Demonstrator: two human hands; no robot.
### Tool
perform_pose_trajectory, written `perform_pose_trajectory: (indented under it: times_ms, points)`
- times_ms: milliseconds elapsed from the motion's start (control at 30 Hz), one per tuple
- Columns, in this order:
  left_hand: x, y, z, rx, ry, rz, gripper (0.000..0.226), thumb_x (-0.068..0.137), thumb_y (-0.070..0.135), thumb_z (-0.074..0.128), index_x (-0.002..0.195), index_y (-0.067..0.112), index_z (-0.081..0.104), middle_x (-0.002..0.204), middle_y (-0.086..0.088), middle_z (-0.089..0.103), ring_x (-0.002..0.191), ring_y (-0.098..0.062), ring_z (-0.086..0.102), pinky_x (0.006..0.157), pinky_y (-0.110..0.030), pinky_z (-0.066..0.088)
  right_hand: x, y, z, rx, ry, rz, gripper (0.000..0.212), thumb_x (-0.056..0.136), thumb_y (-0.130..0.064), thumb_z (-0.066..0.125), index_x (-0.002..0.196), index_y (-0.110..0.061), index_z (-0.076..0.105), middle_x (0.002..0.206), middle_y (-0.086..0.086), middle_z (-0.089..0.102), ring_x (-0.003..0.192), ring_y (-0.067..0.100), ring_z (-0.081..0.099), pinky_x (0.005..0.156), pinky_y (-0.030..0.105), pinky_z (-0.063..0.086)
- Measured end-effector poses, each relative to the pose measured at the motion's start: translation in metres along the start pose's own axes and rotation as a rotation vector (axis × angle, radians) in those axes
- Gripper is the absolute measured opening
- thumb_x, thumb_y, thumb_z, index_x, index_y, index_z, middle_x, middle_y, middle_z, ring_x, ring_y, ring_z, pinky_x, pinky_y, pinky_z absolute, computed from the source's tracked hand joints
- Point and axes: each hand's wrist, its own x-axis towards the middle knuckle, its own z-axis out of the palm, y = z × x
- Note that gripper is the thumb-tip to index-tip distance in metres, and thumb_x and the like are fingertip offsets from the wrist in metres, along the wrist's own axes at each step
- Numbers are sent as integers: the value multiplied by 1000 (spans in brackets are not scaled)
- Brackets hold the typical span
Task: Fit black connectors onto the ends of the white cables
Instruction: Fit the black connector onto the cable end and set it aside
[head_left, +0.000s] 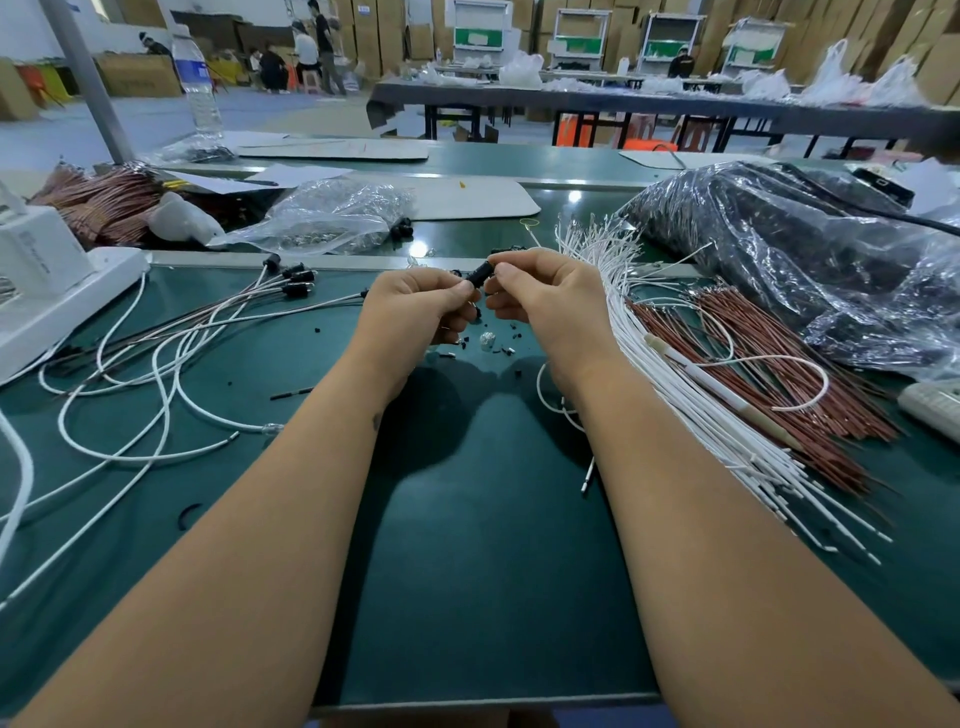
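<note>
The green surface (483, 545) is a smooth, slightly glossy mat that carries all stock. To the right of the grip lies a large crinkled clear plastic bag (810, 260) filled with dark parts. Between that bag and the right hand fans a dense bundle of white cables (691, 410): thin, round, flexible, with short bare metal tips; beneath it lie red-brown wires (779, 374). To the left of the grip, finished cables (171, 343) curl loosely across the mat, each ending in a black connector (297, 288).

The left hand (415, 312) and the right hand (545, 301) meet just above the mat. Both grips are closed by pinching on one black connector (479, 272), a short matt cylinder held at a slant between the fingertips of the two hands. A white cable loops out from under the right wrist; whether its end sits in the connector cannot be seen, as the fingers hide it.

The step in hand appears to be seating the connector on a cable end. Recommended practice:

1. Hold the connector body firmly with one hand so that it cannot turn.
2. Pinch the cable close to its tip; a long free length is likely to buckle.
3. Align the tip with the connector bore before pushing, and push straight along the axis.
4. Check that no bare metal shows behind the connector.

Directly below the grip lie small black fragments (506, 349) and a crumpled silver scrap (487, 340); keep these away from the joint.
</note>
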Motion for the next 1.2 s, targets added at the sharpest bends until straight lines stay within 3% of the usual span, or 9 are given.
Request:
perform_pose_trajectory:
  times_ms: [467, 733, 933, 1000, 1200]
  points:
    - [-2, 0, 1, 191, 25, 113, 19, 93, 8, 60, 77, 14, 68, 67, -2, 64, 57, -10, 54, 60, -21, 51, 4, 5, -4, 77, 19, 33, 11, 91, -4, 63, 83, -12, 65, 70, 1, 69, 61, 9, 65, 62, 20, 52]
    - [1, -3, -1, 217, 41, 175, 21, 91, 7, 62, 74, 17, 69, 61, 7, 64, 57, -10, 55, 62, -24, 51, 4, 4, -4, 102, -9, 43, 14, 93, 1, 57, 87, -10, 64, 74, 5, 67, 62, 11, 65, 62, 21, 53]
    - [1, -7, 0, 365, 5, 264, 15, 89, 7, 65, 74, 10, 70, 68, -17, 64, 61, -18, 53, 64, -37, 49, 5, 6, -4, 87, -16, 61, 20, 96, 4, 51, 84, -10, 60, 71, 4, 65, 59, 9, 64, 62, 23, 54]
    - [1, -9, 1, 435, 18, 301, 11, 87, 9, 66, 78, 7, 71, 70, -19, 66, 61, -17, 52, 61, -35, 47, 5, 6, -5, 75, -23, 58, 19, 96, 4, 51, 85, -9, 60, 72, 4, 65, 58, 7, 65, 61, 22, 53]
    - [-3, -9, 4, 539, 60, 363, 12, 86, 16, 68, 75, 11, 70, 57, -2, 56, 52, -8, 41, 53, -21, 33, 4, 6, -4, 0, -7, 25, 18, 95, 2, 54, 86, -11, 62, 78, 8, 68, 59, 6, 65, 60, 20, 52]
